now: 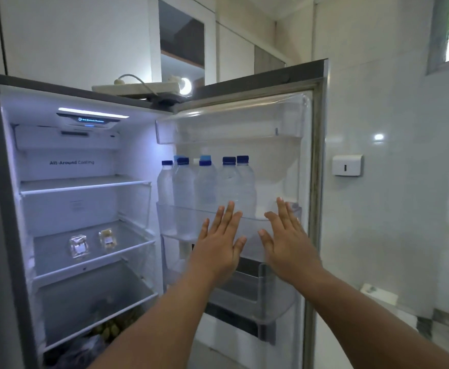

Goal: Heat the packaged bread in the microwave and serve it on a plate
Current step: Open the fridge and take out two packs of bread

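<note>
The fridge stands open in front of me, its door (316, 182) swung out to the right. Two small clear packages lie side by side on a middle shelf (58, 259): one (79, 246) with a white label, the other (107, 238) showing pale yellowish contents. Both of my hands are raised in front of the door's inner side with straight, spread fingers. My left hand (222, 242) and my right hand (284, 239) hold nothing and are well right of the packages. Whether the hands touch the door bin is unclear.
Several water bottles (204, 182) with blue caps stand in a door bin (180, 222). A power strip (135, 87) lies on top of the fridge. Greenish produce (109, 327) sits low in the fridge. A white tiled wall with a small box (347, 165) is to the right.
</note>
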